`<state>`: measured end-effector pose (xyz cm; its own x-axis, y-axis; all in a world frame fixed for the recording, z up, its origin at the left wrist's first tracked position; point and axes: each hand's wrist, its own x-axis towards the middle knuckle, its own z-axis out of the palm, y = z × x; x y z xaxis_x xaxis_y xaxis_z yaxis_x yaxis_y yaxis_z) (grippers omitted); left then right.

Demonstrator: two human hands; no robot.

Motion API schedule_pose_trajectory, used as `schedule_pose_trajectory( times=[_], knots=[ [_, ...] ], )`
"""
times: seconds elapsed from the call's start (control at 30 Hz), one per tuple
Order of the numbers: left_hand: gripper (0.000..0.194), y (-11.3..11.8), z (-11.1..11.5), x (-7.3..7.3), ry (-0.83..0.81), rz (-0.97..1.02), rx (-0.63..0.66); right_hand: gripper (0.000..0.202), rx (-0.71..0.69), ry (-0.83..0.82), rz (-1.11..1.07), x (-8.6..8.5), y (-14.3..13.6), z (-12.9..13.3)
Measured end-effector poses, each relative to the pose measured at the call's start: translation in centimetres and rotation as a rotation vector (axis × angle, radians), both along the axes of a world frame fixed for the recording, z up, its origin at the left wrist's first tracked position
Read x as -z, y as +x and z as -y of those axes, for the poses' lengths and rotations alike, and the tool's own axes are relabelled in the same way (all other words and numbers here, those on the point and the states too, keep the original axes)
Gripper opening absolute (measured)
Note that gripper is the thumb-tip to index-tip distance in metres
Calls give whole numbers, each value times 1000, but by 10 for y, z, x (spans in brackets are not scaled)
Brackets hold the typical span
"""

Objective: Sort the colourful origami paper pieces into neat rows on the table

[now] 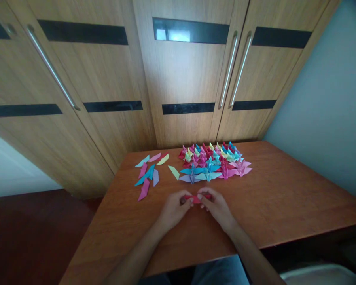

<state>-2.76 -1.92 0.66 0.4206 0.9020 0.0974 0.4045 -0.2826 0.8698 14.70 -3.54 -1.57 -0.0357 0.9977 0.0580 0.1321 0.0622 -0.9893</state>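
Between my two hands is a small folded red paper [197, 199], gripped at both ends over the table. My left hand [177, 206] pinches its left end, and my right hand [216, 206] pinches the right end with thumb and fingers. The fingers cover much of the paper, so its exact fold is hard to see. Just beyond the hands stand rows of origami cranes [209, 168] in pink, red, blue, yellow and lilac. Off to the left lie several flat folded paper pieces [144, 190] in pink, blue, lilac and pale yellow.
The wooden table [273, 198] reaches back to a wooden wardrobe [190, 75] with long metal handles [228, 71]. A pale blue wall [323, 114] borders the right side. At the lower right, part of a light chair [314, 275] shows below the table's front edge.
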Motion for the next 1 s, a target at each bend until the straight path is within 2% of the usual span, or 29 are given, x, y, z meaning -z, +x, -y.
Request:
schedule_pose_trajectory(
  times=[0.13,0.2,0.27,0.37,0.47,0.57,0.67,0.73,1.0],
  knots=[
    [21,12,2,5,51,-83,-49,24,101,57,143,7,3,-2],
    [19,13,6,3,153,-172,-81,22,123,102,244,8,6,-3],
    [23,14,12,0,321,-311,-102,18,129,144,373,7,8,-5],
    [39,19,25,-2,521,-515,-11,13,135,164,582,4,10,-9],
    [48,26,37,2,536,-603,108,12,158,148,765,0,13,-13],
    [53,29,42,7,525,-617,134,14,174,210,900,-3,20,-16],
    [54,29,42,7,530,-620,140,16,167,272,939,-3,29,-16],
    [55,29,42,6,530,-629,135,17,213,271,936,1,35,-16],
    [50,37,34,10,569,-660,77,23,321,262,814,14,43,-9]
  ],
)
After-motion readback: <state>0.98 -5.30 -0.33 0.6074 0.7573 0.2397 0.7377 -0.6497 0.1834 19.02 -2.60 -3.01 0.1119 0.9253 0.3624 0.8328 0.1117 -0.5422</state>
